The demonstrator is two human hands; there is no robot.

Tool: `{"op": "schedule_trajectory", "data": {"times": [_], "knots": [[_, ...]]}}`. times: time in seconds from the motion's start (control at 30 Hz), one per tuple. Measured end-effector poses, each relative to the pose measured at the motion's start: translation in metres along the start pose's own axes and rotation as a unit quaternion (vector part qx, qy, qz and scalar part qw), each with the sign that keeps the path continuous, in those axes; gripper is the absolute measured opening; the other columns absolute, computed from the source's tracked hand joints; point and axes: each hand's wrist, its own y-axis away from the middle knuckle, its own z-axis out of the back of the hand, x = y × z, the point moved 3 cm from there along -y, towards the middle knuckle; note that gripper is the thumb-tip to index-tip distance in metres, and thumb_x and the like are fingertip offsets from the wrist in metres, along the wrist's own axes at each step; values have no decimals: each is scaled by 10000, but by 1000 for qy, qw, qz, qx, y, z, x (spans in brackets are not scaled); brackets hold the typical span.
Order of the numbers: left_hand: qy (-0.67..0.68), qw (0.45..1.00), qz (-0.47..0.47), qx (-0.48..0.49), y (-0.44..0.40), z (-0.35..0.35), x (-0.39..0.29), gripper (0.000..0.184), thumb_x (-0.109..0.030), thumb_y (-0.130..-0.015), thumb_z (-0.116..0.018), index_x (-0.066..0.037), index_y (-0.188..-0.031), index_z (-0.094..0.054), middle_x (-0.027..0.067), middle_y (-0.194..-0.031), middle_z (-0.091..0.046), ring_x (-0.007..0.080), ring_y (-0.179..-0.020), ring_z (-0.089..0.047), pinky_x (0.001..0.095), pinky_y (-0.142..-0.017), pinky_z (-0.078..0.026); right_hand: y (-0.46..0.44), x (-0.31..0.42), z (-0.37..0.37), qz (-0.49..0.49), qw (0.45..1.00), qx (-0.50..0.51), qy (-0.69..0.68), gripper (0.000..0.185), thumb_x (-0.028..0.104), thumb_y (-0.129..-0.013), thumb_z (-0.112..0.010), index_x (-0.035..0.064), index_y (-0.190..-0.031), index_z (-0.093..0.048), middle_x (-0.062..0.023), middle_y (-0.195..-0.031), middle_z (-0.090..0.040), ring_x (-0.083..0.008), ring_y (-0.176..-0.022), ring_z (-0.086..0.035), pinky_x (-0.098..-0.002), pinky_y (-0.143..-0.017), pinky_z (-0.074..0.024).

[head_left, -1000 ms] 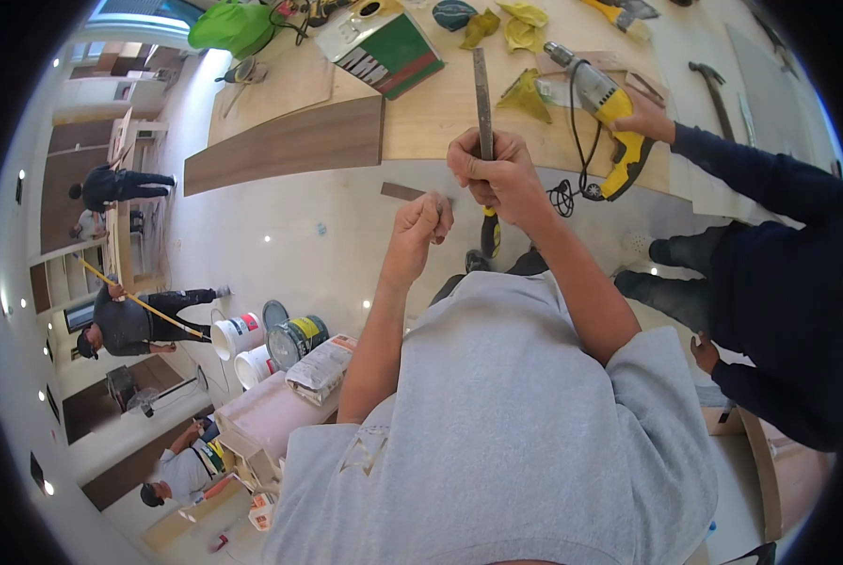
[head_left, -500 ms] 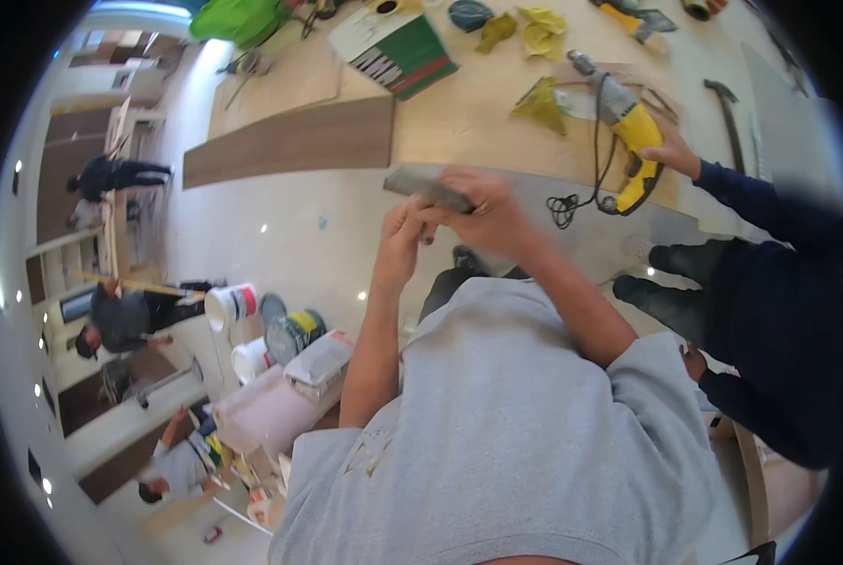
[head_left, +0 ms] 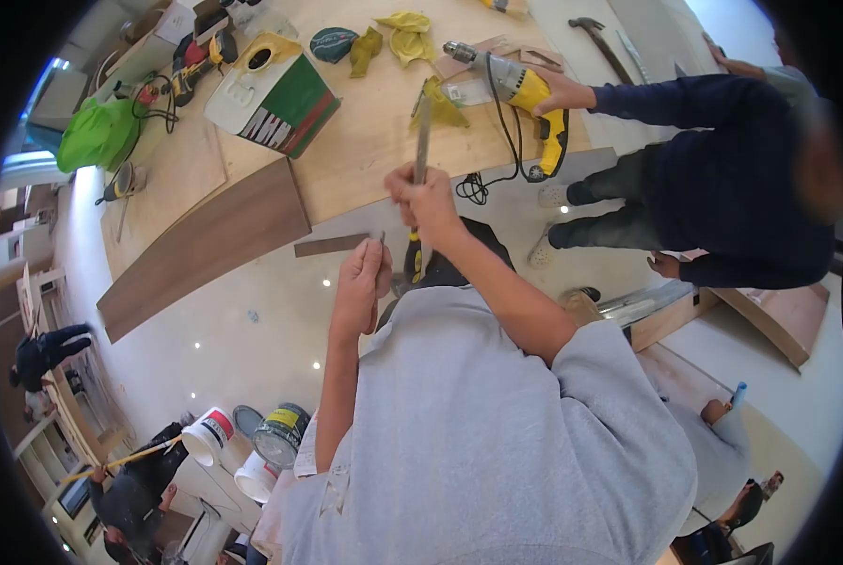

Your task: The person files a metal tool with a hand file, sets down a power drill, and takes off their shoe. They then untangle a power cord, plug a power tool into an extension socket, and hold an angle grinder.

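Nearer the wearer than the can [head_left: 272, 99] on the counter [head_left: 355, 146], and right of it, the right hand [head_left: 425, 200] clenches the file [head_left: 424, 141], its blade pointing away; the left hand [head_left: 359, 282] pinches the brown strip [head_left: 331, 246], which extends leftward.

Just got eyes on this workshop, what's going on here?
The person wearing the camera has a thin strip in the left hand and what looks like a file upright in the right hand. The file and strip are apart. To the right, a co-worker has a hand on a yellow drill over the table. A metal can, a dark board and a hammer lie or stand around there.
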Motion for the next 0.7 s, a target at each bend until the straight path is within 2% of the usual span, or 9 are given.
{"op": "schedule_trajectory", "data": {"times": [0.07,0.17,0.27,0.37,0.4,0.5,0.53,0.6,0.7], "knots": [[103,994,11,-32,-11,6,4,300,-344,-1130,-484,-71,-1049,-580,-35,-732,-451,54,-611,-421,241,-574,-413,-29,-7,13,-69,994,-69,-54,145,116,-911,-756,52,-904,-627,32,-644,-513,-34,-456,-388,-245,-389,-278],[118,991,3,-69,-36,15,-15,318,-277,-1112,-501,-37,-1303,-584,-26,-805,-488,66,-657,-464,252,-630,-458,-69,-3,20,-98,993,-58,44,172,130,-935,-699,20,-1039,-617,-56,-788,-596,-97,-541,-516,-279,-414,-388],[7,995,-35,-95,-80,28,-44,435,-204,-1081,-527,-17,-1474,-529,0,-853,-512,89,-710,-525,270,-676,-489,-147,-27,13,-29,989,-119,88,346,124,-922,-673,-48,-1201,-564,-205,-1013,-645,-250,-752,-667,-383,-563,-543],[-137,976,-55,-158,-112,18,-80,492,-159,-1036,-580,-12,-1502,-518,71,-929,-558,170,-803,-607,332,-729,-513,-179,-11,10,107,885,-126,434,531,117,-891,-661,-99,-1336,-467,-327,-1236,-582,-417,-1043,-665,-450,-816,-583],[-183,964,-63,-183,-127,15,-95,502,-147,-1020,-602,-12,-1497,-524,101,-961,-577,206,-840,-637,359,-750,-521,-156,23,3,156,862,-171,451,458,71,-862,-651,-64,-1288,-554,-309,-1265,-577,-472,-1128,-625,-447,-916,-551],[-467,834,-169,-239,-186,23,-98,492,-94,-974,-625,-23,-1458,-566,197,-1075,-594,355,-967,-650,450,-836,-520,-171,59,44,227,805,-18,547,319,21,-850,-626,5,-1165,-667,-212,-1223,-607,-437,-1108,-642,-455,-908,-560],[-471,832,-159,-248,-200,18,-109,489,-88,-967,-624,-20,-1448,-571,216,-1104,-591,388,-985,-637,468,-856,-515,-182,65,55,354,681,-14,641,193,13,-857,-626,65,-1014,-725,-136,-1112,-633,-379,-1025,-680,-448,-856,-574],[-478,826,-146,-260,-230,3,-129,482,-76,-954,-623,-16,-1430,-582,254,-1163,-584,453,-1023,-612,504,-897,-505,-217,62,70,346,621,133,691,137,55,-874,-638,91,-978,-719,-107,-1068,-638,-327,-1013,-678,-435,-842,-574],[-533,757,-250,-284,-280,19,-107,499,-54,-933,-660,-11,-1424,-580,270,-1189,-578,434,-1074,-603,508,-930,-497,-234,57,75,386,513,284,712,49,133,-891,-658,130,-909,-703,-61,-1023,-640,-245,-1049,-654,-387,-819,-563]]}}
